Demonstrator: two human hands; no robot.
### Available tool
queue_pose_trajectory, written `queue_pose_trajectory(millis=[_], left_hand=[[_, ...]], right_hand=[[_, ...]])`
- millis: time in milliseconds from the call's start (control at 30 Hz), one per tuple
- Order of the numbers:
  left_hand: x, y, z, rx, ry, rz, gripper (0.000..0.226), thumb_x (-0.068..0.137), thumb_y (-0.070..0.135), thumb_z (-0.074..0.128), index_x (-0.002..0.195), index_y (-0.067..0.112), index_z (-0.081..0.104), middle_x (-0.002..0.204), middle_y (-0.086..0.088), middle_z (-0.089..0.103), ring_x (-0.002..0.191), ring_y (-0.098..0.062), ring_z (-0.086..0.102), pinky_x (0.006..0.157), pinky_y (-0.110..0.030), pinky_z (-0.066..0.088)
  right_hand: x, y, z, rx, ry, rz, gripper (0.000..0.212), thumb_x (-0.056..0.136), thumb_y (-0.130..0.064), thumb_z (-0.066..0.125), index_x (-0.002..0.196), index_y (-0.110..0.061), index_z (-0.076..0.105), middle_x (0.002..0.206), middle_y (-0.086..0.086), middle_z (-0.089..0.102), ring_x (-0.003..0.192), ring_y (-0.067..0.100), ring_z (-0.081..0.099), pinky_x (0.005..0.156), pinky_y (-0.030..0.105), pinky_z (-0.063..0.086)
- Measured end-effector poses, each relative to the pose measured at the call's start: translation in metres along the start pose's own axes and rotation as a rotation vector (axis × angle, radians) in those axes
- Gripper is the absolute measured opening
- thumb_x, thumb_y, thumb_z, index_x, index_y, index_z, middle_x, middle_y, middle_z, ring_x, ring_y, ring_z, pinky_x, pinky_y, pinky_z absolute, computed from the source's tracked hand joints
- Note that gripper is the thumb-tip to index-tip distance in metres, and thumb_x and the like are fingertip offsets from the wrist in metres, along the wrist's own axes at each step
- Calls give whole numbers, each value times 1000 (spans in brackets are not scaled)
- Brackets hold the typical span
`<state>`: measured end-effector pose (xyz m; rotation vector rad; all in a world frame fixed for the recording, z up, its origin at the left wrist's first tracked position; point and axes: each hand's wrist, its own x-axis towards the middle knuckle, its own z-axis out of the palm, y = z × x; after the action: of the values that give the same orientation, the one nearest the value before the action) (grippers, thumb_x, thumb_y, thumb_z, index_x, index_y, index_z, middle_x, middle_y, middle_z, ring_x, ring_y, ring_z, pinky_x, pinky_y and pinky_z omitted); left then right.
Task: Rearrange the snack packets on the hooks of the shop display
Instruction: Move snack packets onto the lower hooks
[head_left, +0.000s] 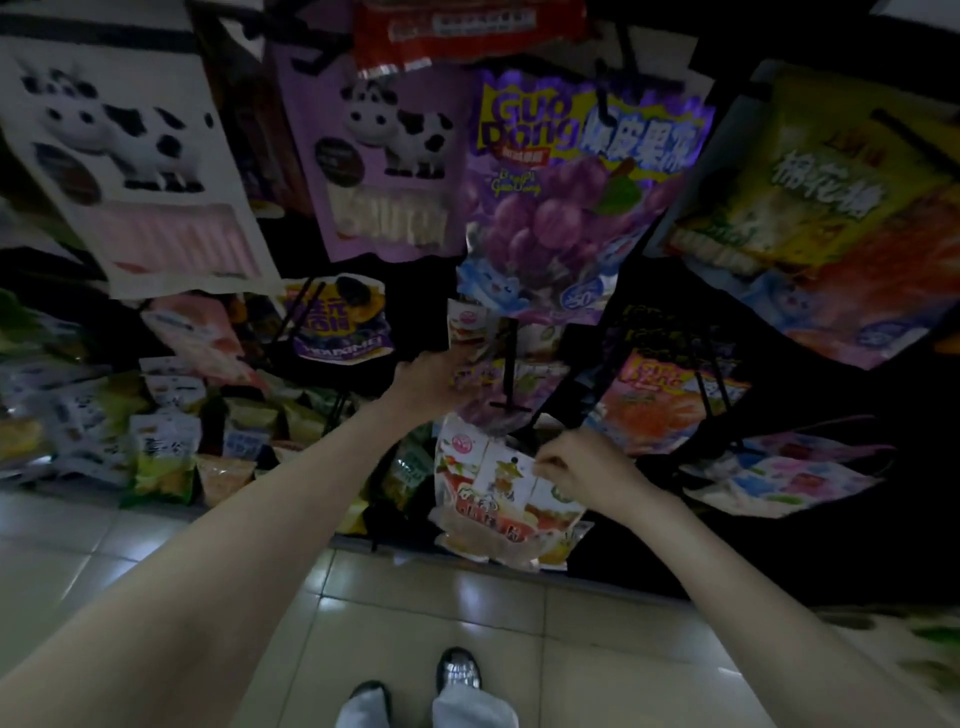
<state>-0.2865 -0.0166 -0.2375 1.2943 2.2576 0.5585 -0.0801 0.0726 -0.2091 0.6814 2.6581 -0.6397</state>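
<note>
- Hands are both up at the dim shop display, arms stretched out over a pale tiled floor (467, 597).
- Left hand (428, 376) reaches to about 12 o'clock of centre, its fingers closed against a small white-and-red snack packet (465, 322) beside a black display hook (510, 364); whether it truly grips the packet I cannot tell, as that spot is blurred.
- Right hand (582, 467) sits lower, toward 3 o'clock from the left one, fingers curled and pinching the top edge of a white-and-orange snack packet (498, 499) near its punched hole.
- That packet hangs low, just above the floor, with more of the same kind bunched behind it.
- Directly above the hands, at 12 o'clock, hangs a large purple grape jelly bag (561, 197) marked "Guo Dong".
- At 10 o'clock a purple cow-print packet (384, 166) hangs, and farther out at 10 o'clock a white cow-print packet (135, 166).
- At 2 o'clock a yellow-and-orange bag (821, 218) tilts on its hook.
- At 9 o'clock small packets (166, 436) crowd the bottom rows.
- Two shoes (457, 670) show at 6 o'clock.
</note>
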Motion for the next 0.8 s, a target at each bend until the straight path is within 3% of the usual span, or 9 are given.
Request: queue_pose_trajectory(millis=[100, 167, 233, 333, 433, 500, 700, 800], left_hand=[[6, 18, 11, 438, 36, -2, 22, 94, 21, 50, 113, 21, 62, 124, -1, 60, 106, -22, 58, 91, -37, 41], [4, 22, 14, 636, 58, 47, 21, 95, 14, 47, 106, 22, 63, 117, 2, 62, 104, -19, 58, 92, -34, 37], [-4, 18, 13, 644, 9, 112, 25, 96, 14, 45, 113, 25, 61, 116, 1, 61, 107, -20, 56, 92, -33, 37], [-28, 15, -6, 556, -55, 248, 24, 96, 18, 45, 113, 25, 62, 116, -1, 59, 103, -20, 55, 84, -30, 42], [-56, 3, -26, 658, -163, 321, 26, 97, 23, 43, 115, 26, 62, 118, 2, 58, 108, -18, 50, 86, -30, 40], [-71, -8, -37, 779, -245, 297, 27, 98, 25, 40, 118, 27, 58, 118, 2, 58, 112, -17, 48, 86, -30, 41], [-95, -25, -53, 891, -419, 190, 26, 91, 22, 45, 114, 24, 58, 121, -2, 57, 118, -19, 47, 89, -29, 41], [-104, -31, -63, 841, -494, 148, 28, 90, 21, 49, 115, 23, 61, 122, -5, 58, 115, -22, 52, 85, -28, 44]], right_hand=[[-4, -5, -3, -47, 69, 24, 32, 97, -25, 50, 91, 0, 69, 80, 15, 69, 66, 27, 63, 57, 25, 44], [-11, -10, -5, -104, 97, 44, 32, 97, -23, 49, 80, -4, 67, 71, 8, 64, 62, 24, 60, 58, 29, 44], [-23, -12, -7, -127, 93, 80, 36, 98, -20, 47, 67, -9, 60, 65, 6, 58, 56, 22, 54, 56, 28, 41], [-39, -9, -14, -211, 103, 151, 32, 99, -18, 44, 75, -9, 64, 68, 8, 62, 56, 19, 52, 48, 26, 30], [-43, -7, -19, -252, 145, 191, 32, 98, -14, 43, 75, -7, 63, 64, 9, 55, 54, 22, 52, 45, 26, 24], [-41, -10, -18, -253, 170, 175, 30, 98, -13, 43, 80, -6, 65, 72, 12, 62, 62, 25, 58, 48, 26, 27], [-12, -30, -5, -119, 130, 101, 46, 98, -16, 45, 54, -15, 33, 52, 2, 34, 45, 19, 36, 51, 28, 29], [0, -35, -1, 10, 206, 133, 33, 99, -16, 46, 68, -13, 56, 61, 3, 53, 51, 17, 47, 53, 30, 38]])
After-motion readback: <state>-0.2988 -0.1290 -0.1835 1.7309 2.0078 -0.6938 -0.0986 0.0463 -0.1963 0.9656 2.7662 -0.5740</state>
